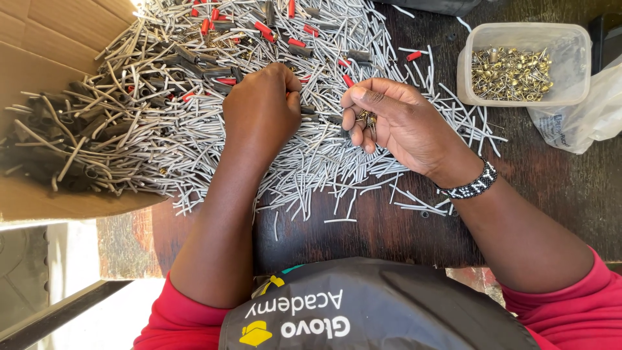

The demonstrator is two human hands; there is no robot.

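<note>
A wide heap of thin grey tube pieces (311,155) covers a dark wooden table (557,188), mixed with red sleeves (262,28) and black sleeves (194,65). My left hand (259,107) rests knuckles-up on the heap, fingers curled down into the pieces; what it grips is hidden. My right hand (395,116) hovers just to its right, fingers curled around several small brass metal pins (366,118) held in the palm. A beaded bracelet (470,185) circles the right wrist.
A clear plastic tub (580,65) of brass pins stands at the back right, beside a crumpled plastic bag (589,116). A cardboard box flap (39,52) lies at the left under the heap. The table's near edge meets my dark apron (363,304).
</note>
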